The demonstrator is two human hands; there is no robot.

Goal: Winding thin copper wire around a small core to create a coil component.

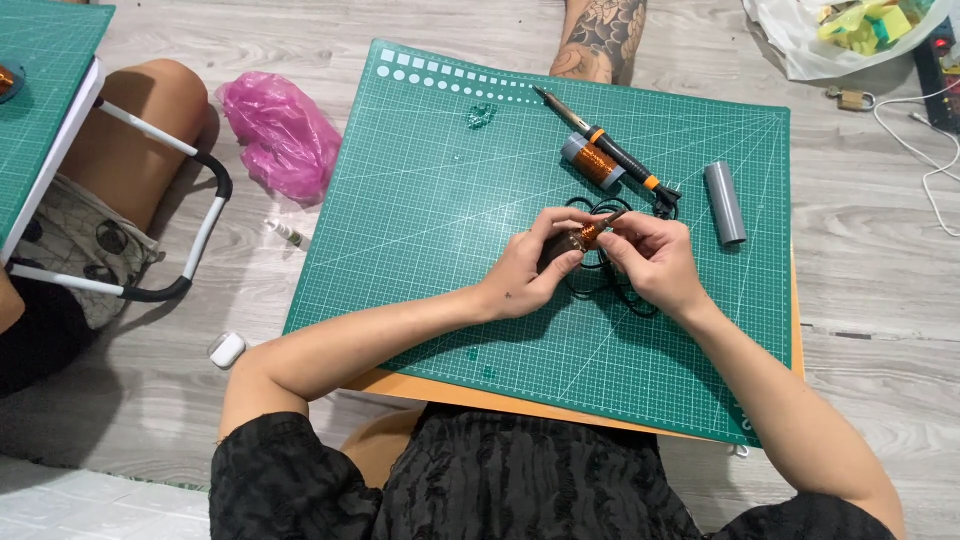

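From the head view, my left hand (525,275) has its grip closed around a small copper-wire coil (580,238), just below the soldering iron (605,140). My right hand (650,258) pinches its end, possibly a wire. Both hover over the green cutting mat (420,220).

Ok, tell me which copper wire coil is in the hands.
The small coil pinched between left hand and right hand; the other coil lies on the mat beside the soldering iron.

Bare forearms, short black crinkled sleeves
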